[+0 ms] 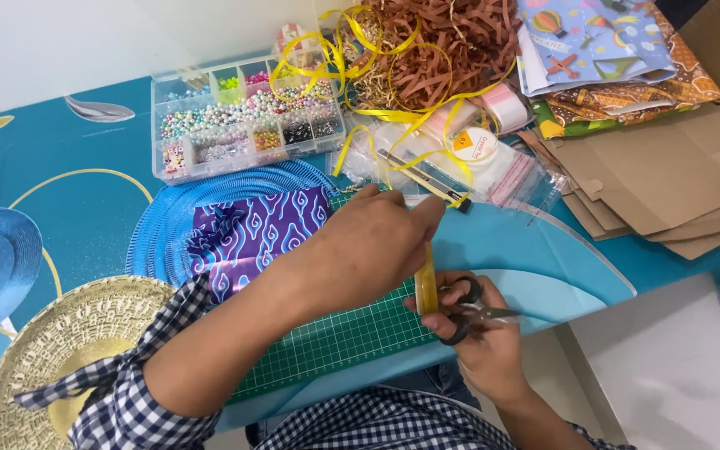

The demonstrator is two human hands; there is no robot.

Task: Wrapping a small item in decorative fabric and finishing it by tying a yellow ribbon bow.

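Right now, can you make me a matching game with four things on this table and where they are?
Things:
1 scissors
2 bead box
3 cutting mat
4 cardboard

Places:
a far right of the table
b in the right hand
c under the left hand
d at the back, by the wall

Pairs: 1-b, 2-d, 3-c, 4-a
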